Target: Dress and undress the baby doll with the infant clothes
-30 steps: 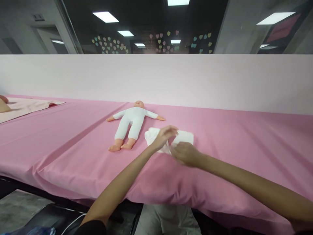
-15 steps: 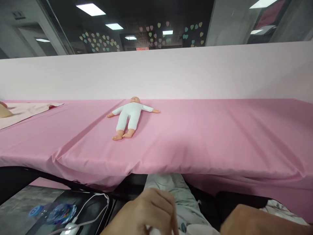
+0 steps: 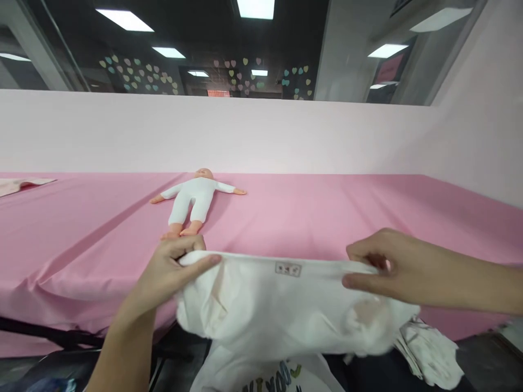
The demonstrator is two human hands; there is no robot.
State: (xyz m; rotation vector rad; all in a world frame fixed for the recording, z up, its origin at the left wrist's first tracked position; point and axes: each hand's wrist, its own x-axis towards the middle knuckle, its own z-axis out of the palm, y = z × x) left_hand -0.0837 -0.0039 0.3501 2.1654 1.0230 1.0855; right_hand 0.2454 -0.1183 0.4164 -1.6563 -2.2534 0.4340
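A white garment (image 3: 281, 305) with a small label at its top edge is stretched out between my two hands, above the near edge of the pink table (image 3: 327, 212). My left hand (image 3: 169, 272) pinches its left corner. My right hand (image 3: 388, 267) pinches its right corner. Both hands are closed on the cloth. A baby doll (image 3: 192, 198) in a white suit lies on its back on the table, just beyond my left hand, feet toward me.
A pale pink partition wall (image 3: 245, 136) runs behind the table and turns along the right side. A light cloth (image 3: 20, 184) lies at the far left of the table. More white fabric (image 3: 429, 345) hangs below my right hand.
A second ago my hands were on a folded white cloth beside the doll. They then dropped below the table edge. Now they hold a white garment spread wide.
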